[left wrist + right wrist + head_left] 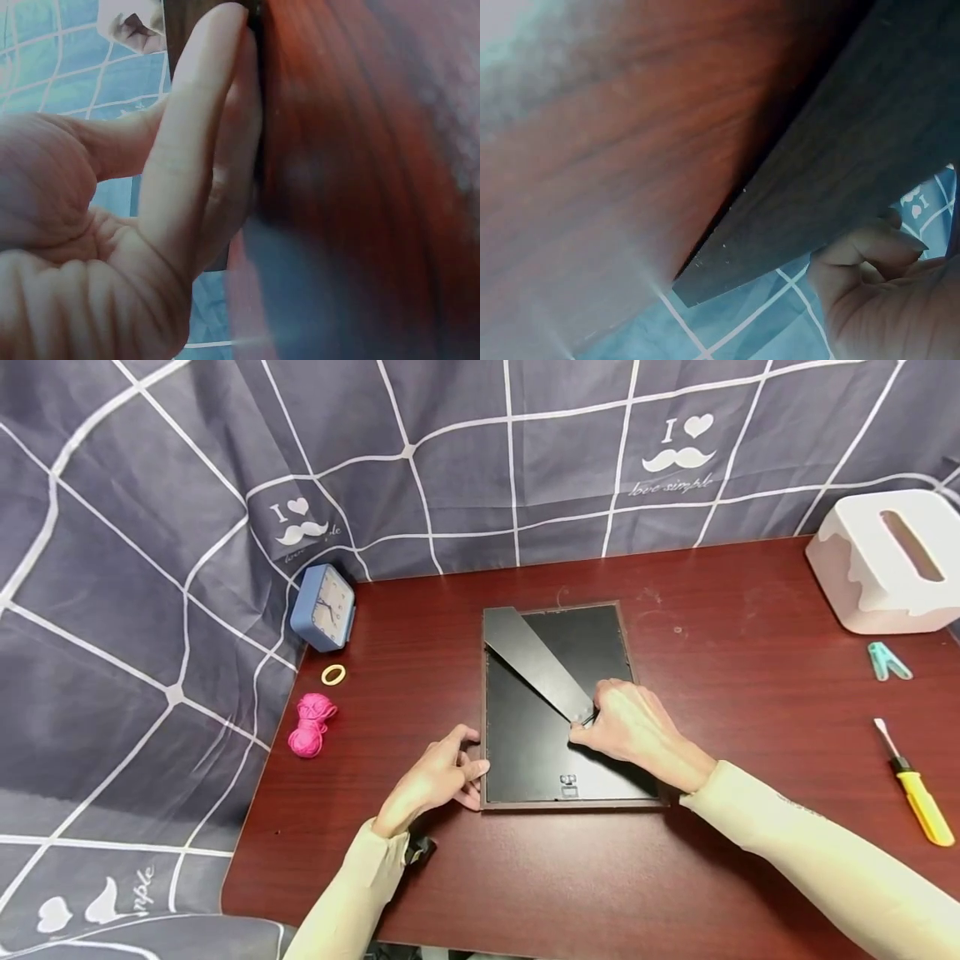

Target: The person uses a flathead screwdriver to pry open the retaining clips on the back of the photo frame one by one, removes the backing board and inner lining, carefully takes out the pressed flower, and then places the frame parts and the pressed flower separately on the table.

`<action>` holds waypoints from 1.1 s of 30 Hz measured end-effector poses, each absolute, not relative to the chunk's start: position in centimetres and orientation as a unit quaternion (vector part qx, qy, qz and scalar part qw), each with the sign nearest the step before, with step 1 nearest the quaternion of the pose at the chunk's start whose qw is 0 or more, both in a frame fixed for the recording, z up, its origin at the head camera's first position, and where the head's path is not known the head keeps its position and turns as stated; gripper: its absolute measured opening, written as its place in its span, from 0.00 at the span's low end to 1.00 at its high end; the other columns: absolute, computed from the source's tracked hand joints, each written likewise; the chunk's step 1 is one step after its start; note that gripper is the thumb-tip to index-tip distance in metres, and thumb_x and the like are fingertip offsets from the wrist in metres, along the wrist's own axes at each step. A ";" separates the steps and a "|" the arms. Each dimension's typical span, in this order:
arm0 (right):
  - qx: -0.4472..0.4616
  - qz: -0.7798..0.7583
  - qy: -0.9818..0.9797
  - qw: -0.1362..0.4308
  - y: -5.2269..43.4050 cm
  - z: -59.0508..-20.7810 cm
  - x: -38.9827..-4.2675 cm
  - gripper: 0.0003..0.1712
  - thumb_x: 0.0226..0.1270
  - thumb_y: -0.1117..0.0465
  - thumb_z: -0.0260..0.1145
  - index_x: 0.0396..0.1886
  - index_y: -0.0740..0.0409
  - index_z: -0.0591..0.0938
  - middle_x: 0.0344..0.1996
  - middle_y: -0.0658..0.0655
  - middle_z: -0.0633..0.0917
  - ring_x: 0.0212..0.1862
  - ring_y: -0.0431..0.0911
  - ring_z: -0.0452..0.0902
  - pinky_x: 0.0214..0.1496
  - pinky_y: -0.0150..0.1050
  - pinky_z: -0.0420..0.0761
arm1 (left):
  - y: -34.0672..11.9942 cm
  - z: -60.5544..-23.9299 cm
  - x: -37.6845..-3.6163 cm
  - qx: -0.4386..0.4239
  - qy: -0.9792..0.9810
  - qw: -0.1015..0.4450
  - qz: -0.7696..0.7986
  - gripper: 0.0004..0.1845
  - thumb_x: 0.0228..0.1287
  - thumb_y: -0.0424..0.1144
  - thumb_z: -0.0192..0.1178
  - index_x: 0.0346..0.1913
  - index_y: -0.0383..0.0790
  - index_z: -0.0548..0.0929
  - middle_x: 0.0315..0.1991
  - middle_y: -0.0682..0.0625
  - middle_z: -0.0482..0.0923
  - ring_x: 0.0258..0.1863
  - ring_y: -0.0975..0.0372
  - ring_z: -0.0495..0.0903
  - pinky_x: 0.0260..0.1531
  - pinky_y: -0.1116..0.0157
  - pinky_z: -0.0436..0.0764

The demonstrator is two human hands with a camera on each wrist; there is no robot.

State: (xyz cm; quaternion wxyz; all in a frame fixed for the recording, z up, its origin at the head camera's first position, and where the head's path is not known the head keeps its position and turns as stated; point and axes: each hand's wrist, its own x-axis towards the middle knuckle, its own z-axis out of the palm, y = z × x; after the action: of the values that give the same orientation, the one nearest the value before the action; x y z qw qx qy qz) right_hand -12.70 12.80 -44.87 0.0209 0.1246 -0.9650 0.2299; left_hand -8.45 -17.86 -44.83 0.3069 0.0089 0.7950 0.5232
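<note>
A dark picture frame [525,760] lies face down on the red-brown table [750,677], its black back panel up. A black stand flap [534,662] runs slantwise across the back from the upper left corner. My right hand [587,723] pinches the flap's lower end near the frame's middle. My left hand [477,770] rests on the table with straight fingers [187,165] against the frame's left edge near the lower corner. The right wrist view shows the dark frame [840,165] from below and my curled fingers [870,251] beside it.
A blue clock [325,607], a yellow ring [333,674] and pink yarn [311,725] sit at the left. At the right are a white tissue box [885,560], a teal clip [887,661] and a yellow-handled screwdriver [913,782]. Grey checked cloth [150,527] hangs behind and left.
</note>
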 end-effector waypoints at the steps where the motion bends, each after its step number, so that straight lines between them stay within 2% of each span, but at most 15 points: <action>1: 0.125 0.229 -0.965 0.023 12.8 -44.9 -12.7 0.24 0.43 0.52 0.70 0.15 0.49 0.61 0.19 0.47 0.62 0.22 0.44 0.57 0.19 0.37 0.63 | -17.9 -44.8 -8.4 0.009 0.796 0.306 0.522 0.26 0.81 0.30 0.62 0.75 0.33 0.67 0.33 0.39 0.84 0.24 0.54 0.92 0.31 0.56 0.95; 6: 0.121 0.232 -0.965 0.026 13.0 -45.1 -12.7 0.23 0.42 0.52 0.68 0.16 0.49 0.59 0.19 0.47 0.59 0.23 0.44 0.55 0.19 0.37 0.60 | -17.6 -44.6 -8.4 0.016 0.801 0.305 0.515 0.26 0.80 0.30 0.62 0.75 0.33 0.68 0.33 0.39 0.84 0.24 0.55 0.92 0.31 0.57 0.95; 8: 0.117 0.232 -0.965 0.016 13.2 -45.2 -12.6 0.22 0.44 0.51 0.69 0.16 0.50 0.62 0.20 0.48 0.62 0.23 0.44 0.57 0.20 0.38 0.61 | -17.5 -44.6 -8.4 0.019 0.802 0.306 0.512 0.26 0.81 0.30 0.62 0.75 0.33 0.68 0.33 0.39 0.84 0.24 0.55 0.92 0.32 0.58 0.95; 10: 0.116 0.222 -0.968 0.001 13.3 -45.2 -12.4 0.24 0.51 0.48 0.73 0.20 0.54 0.68 0.21 0.51 0.68 0.21 0.46 0.62 0.20 0.41 0.68 | -17.5 -44.5 -8.4 0.019 0.802 0.307 0.512 0.26 0.81 0.30 0.62 0.75 0.33 0.68 0.33 0.39 0.84 0.24 0.54 0.92 0.32 0.58 0.95; 13: 0.143 0.183 -0.972 -0.019 13.3 -45.1 -12.3 0.31 0.62 0.39 0.77 0.31 0.62 0.75 0.27 0.58 0.76 0.22 0.52 0.73 0.26 0.50 0.81 | -17.6 -44.4 -8.3 0.013 0.800 0.308 0.514 0.25 0.81 0.30 0.62 0.74 0.33 0.68 0.33 0.39 0.84 0.24 0.54 0.92 0.32 0.57 0.95; 15: 0.173 0.144 -0.974 -0.017 13.2 -45.2 -12.3 0.35 0.68 0.37 0.75 0.35 0.66 0.75 0.30 0.61 0.76 0.22 0.54 0.75 0.28 0.54 0.86 | -17.7 -44.4 -8.3 0.009 0.798 0.308 0.518 0.24 0.81 0.30 0.61 0.73 0.33 0.68 0.33 0.39 0.83 0.24 0.54 0.92 0.31 0.57 0.95; 18: 0.212 0.101 -0.972 0.010 12.8 -45.4 -12.5 0.34 0.72 0.40 0.72 0.34 0.69 0.74 0.28 0.62 0.74 0.23 0.55 0.75 0.27 0.55 0.88 | -17.7 -44.5 -8.3 0.004 0.796 0.307 0.522 0.24 0.81 0.30 0.61 0.73 0.33 0.68 0.32 0.40 0.83 0.24 0.55 0.92 0.31 0.57 0.95; 22: 0.225 0.095 -0.969 0.048 12.5 -45.9 -12.9 0.30 0.69 0.45 0.73 0.32 0.69 0.72 0.26 0.61 0.72 0.22 0.58 0.75 0.25 0.55 0.87 | -17.9 -44.8 -8.3 -0.001 0.793 0.301 0.530 0.25 0.80 0.30 0.61 0.74 0.33 0.68 0.31 0.41 0.83 0.24 0.56 0.92 0.31 0.56 0.95; 29: 0.240 0.130 -0.961 0.050 12.8 -45.7 -13.4 0.28 0.67 0.49 0.72 0.31 0.69 0.71 0.25 0.61 0.72 0.18 0.56 0.75 0.24 0.53 0.87 | -18.2 -45.2 -8.3 -0.002 0.786 0.301 0.540 0.24 0.80 0.28 0.61 0.74 0.34 0.69 0.31 0.41 0.82 0.23 0.57 0.91 0.30 0.56 0.95; 33: 0.254 0.148 -0.952 0.087 13.3 -44.9 -13.1 0.27 0.65 0.50 0.74 0.30 0.67 0.71 0.24 0.61 0.73 0.15 0.54 0.71 0.22 0.53 0.86 | -18.2 -45.3 -8.5 -0.003 0.780 0.303 0.547 0.24 0.79 0.27 0.61 0.72 0.33 0.70 0.31 0.41 0.83 0.22 0.57 0.91 0.31 0.55 0.95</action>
State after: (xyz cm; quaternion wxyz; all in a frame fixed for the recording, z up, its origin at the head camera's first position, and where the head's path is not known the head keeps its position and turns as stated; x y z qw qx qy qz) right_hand -13.15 13.34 -44.93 0.0874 0.2536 -0.9519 0.1483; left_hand -8.47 -18.19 -45.33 0.3033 -0.0032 0.7800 0.5474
